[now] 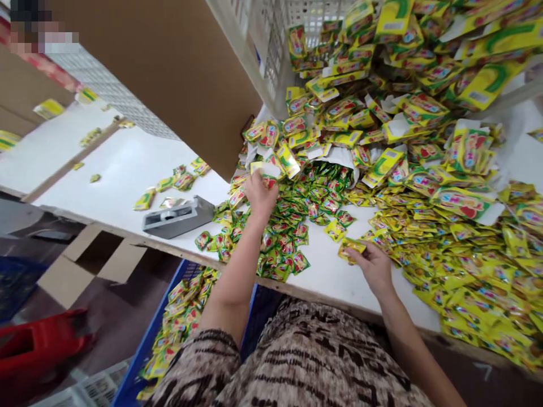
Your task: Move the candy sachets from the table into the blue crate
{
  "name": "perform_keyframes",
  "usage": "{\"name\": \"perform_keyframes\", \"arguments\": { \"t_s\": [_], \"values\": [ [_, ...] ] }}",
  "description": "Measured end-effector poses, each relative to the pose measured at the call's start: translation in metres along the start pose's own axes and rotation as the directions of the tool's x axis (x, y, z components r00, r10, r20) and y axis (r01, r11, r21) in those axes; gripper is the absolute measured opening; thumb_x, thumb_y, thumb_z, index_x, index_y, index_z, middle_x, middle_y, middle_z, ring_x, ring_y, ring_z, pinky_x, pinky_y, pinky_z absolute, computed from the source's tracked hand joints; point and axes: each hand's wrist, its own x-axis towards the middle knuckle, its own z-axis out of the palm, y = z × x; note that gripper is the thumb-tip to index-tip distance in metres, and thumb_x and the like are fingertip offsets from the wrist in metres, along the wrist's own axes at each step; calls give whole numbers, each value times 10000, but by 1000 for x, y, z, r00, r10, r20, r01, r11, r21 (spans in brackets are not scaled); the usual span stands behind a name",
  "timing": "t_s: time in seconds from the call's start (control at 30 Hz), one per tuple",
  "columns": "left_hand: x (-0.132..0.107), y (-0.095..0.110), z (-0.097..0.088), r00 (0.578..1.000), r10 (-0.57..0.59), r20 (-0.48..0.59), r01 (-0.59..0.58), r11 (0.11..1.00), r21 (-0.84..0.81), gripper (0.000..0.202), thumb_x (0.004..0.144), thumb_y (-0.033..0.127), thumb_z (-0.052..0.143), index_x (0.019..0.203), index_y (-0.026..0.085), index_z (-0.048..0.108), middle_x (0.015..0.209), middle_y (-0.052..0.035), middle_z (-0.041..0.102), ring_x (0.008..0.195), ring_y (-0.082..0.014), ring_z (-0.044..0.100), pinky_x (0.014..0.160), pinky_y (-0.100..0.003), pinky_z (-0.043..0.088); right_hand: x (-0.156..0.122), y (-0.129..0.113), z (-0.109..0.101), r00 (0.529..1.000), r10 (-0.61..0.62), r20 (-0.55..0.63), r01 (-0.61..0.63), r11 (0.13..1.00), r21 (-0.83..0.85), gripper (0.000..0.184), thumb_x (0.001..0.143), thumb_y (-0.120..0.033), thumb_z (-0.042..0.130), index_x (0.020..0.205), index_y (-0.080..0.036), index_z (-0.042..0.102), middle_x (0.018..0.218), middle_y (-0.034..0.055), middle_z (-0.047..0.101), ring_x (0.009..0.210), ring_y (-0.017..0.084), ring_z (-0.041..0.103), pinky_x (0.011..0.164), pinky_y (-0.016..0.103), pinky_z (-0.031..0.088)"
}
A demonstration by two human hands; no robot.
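Observation:
My left hand (259, 195) is closed on a small open box (268, 169) with a white flap, above a heap of green sachets (288, 237). Over the bare white tabletop (326, 277), my right hand (373, 263) pinches a yellow sachet (351, 249) between thumb and fingers. A spread of yellow sachets (466, 271) lies to the right of that hand. Beyond both hands, small yellow-green printed boxes (339, 107) are piled up, many with white flaps standing open. Some green sachets spill from a white bag (341, 154) under these boxes.
A grey tape dispenser (180, 217) stands near the table edge on the left. Behind it rises a large cardboard sheet (169, 73) beside a white plastic crate (271, 51). Below the table are a blue crate (144, 339) holding packed boxes, an open carton (91, 254) and a red object (38, 345).

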Motion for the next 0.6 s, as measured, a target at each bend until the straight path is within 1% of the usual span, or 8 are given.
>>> {"name": "perform_keyframes", "arguments": {
  "t_s": [0.03, 0.1, 0.17, 0.2, 0.27, 0.37, 0.5, 0.6],
  "values": [
    [-25, 9, -2, 989, 131, 71, -128, 991, -39, 606, 692, 186, 704, 1258, 133, 494, 1161, -138, 553, 1119, -294, 514, 988, -423, 416, 1, -12, -2, 995, -63, -76, 62, 998, -17, 436, 682, -460, 784, 986, -161, 691, 822, 52, 710, 689, 198, 654, 595, 347, 593],
    [-81, 28, -3, 881, 371, 294, -322, 925, -204, 619, 715, 186, 678, 1298, 162, 468, 1146, -111, 559, 1081, -260, 541, 950, -375, 451, 6, -32, -4, 961, -214, -177, 203, 976, -81, 387, 719, -430, 764, 999, -170, 701, 868, 51, 712, 743, 197, 658, 667, 339, 578],
    [-132, 44, 1, 750, 490, 444, -352, 864, -359, 643, 726, 201, 681, 1325, 183, 446, 1122, -92, 564, 1042, -238, 560, 917, -348, 475, 12, -45, -4, 924, -345, -163, 321, 934, -157, 335, 755, -401, 739, 1008, -184, 704, 914, 52, 709, 792, 198, 655, 721, 332, 556],
    [-153, 50, 5, 723, 500, 476, -328, 855, -401, 662, 725, 207, 690, 1336, 185, 435, 1108, -87, 565, 1025, -233, 564, 905, -343, 482, 15, -47, -4, 913, -391, -116, 364, 910, -198, 304, 771, -379, 724, 1009, -190, 705, 933, 53, 707, 810, 197, 652, 736, 327, 544],
    [-183, 58, 15, 754, 453, 476, -256, 870, -422, 680, 719, 213, 704, 1339, 174, 428, 1080, -85, 560, 1000, -230, 565, 891, -345, 490, 17, -46, -5, 902, -432, 11, 415, 858, -304, 234, 791, -318, 699, 992, -198, 709, 935, 51, 702, 815, 191, 643, 745, 315, 519],
    [-205, 62, 30, 814, 371, 447, -183, 894, -409, 664, 710, 197, 703, 1323, 163, 448, 1057, -83, 544, 977, -225, 560, 876, -345, 494, 13, -40, -11, 904, -389, 180, 425, 765, -484, 170, 790, -227, 675, 951, -193, 719, 880, 47, 691, 802, 188, 625, 765, 307, 488],
    [-218, 65, 34, 785, 396, 476, -162, 873, -460, 613, 708, 155, 679, 1289, 162, 483, 1029, -79, 527, 934, -211, 555, 847, -339, 494, 7, -48, -22, 892, -204, 403, 434, 633, -641, 181, 799, -146, 628, 946, -184, 727, 840, 50, 644, 795, 187, 593, 758, 295, 448],
    [-223, 66, 27, 763, 378, 525, -55, 847, -529, 517, 694, 203, 740, 1170, 168, 540, 1006, -68, 546, 946, -210, 545, 850, -332, 476, 5, -61, -28, 806, -48, 590, 512, 556, -655, 208, 813, -113, 585, 963, -183, 712, 888, 62, 621, 830, 191, 584, 760, 292, 429]
  ]
}}
